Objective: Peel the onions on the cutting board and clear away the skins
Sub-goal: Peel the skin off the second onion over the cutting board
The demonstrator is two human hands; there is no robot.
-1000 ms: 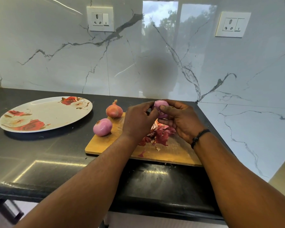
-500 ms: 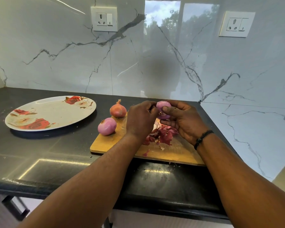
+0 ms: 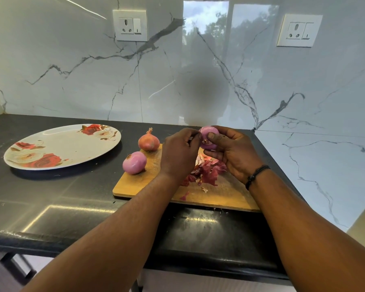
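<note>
- Black countertop (image 3: 51, 199) carries the cutting board (image 3: 230, 197).
- Right hand (image 3: 236, 154) cups the onion (image 3: 208, 137); left hand (image 3: 177, 152) pinches at its edge.
- Peeled flesh looks slick; hold it around the middle.

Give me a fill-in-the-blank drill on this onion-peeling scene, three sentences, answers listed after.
1. The right hand holds an onion above the wooden ____.
2. The onion with its brown skin still on lies on the board's far corner, toward the floral ____.
3. The loose skins on the cutting board are dark ____ in colour.

Missing words: cutting board; plate; red
</note>
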